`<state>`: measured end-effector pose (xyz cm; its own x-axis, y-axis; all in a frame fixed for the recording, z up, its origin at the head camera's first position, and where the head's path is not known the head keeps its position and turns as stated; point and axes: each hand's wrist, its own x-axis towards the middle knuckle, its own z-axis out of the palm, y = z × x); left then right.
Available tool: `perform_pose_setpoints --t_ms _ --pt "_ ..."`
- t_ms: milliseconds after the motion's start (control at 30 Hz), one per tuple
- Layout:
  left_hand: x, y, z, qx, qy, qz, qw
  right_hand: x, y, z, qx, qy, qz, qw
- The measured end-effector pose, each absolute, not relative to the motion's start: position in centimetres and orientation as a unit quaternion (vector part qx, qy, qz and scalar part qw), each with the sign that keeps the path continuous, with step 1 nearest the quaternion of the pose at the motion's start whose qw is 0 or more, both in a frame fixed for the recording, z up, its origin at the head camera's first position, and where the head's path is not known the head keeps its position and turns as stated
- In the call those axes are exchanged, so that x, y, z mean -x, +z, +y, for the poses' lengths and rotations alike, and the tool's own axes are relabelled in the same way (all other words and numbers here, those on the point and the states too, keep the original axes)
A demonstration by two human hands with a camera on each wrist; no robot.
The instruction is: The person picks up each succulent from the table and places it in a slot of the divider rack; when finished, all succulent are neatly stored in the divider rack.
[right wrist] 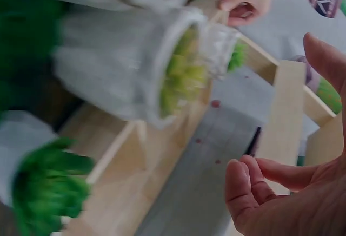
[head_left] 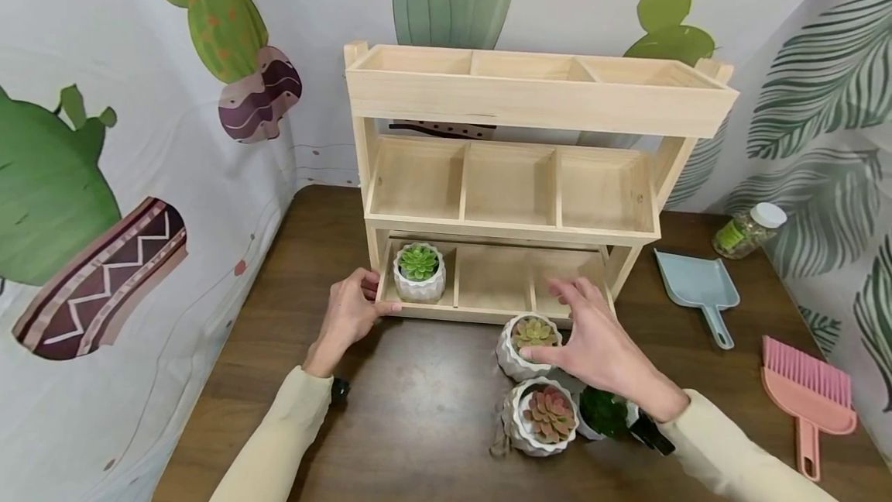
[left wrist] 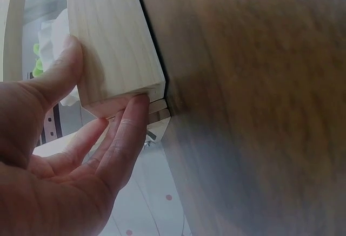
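My left hand (head_left: 347,314) grips the left end of the bottom tray (head_left: 481,316) of a three-tier wooden shelf (head_left: 530,103). In the left wrist view the thumb lies on the tray's front board (left wrist: 111,46) and the fingertips on its end. A white pot with a bright green succulent (head_left: 420,285) stands in that tray's left compartment. My right hand (head_left: 602,347), thumb and fingers spread, hovers by a white pot with a yellow-green succulent (head_left: 516,362); the right wrist view shows nothing between them. Nearer me stand a pot with a reddish succulent (head_left: 540,440) and a dark green plant (head_left: 602,409), partly hidden.
On the brown table's right side lie a light blue dustpan (head_left: 697,281) and a pink brush (head_left: 808,393). Behind them, a jar with a white lid (head_left: 749,231) stands near the wall. Dividers split each shelf tier into three compartments.
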<state>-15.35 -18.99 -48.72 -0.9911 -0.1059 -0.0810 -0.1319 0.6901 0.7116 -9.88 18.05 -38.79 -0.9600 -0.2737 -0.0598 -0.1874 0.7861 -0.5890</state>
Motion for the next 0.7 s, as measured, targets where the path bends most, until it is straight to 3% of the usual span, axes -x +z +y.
perform_pose_setpoints --t_ms 700 --pt "15.3 -48.7 -19.0 0.062 0.4 0.915 0.011 9.1 -43.1 17.1 0.082 -0.236 0.963 0.098"
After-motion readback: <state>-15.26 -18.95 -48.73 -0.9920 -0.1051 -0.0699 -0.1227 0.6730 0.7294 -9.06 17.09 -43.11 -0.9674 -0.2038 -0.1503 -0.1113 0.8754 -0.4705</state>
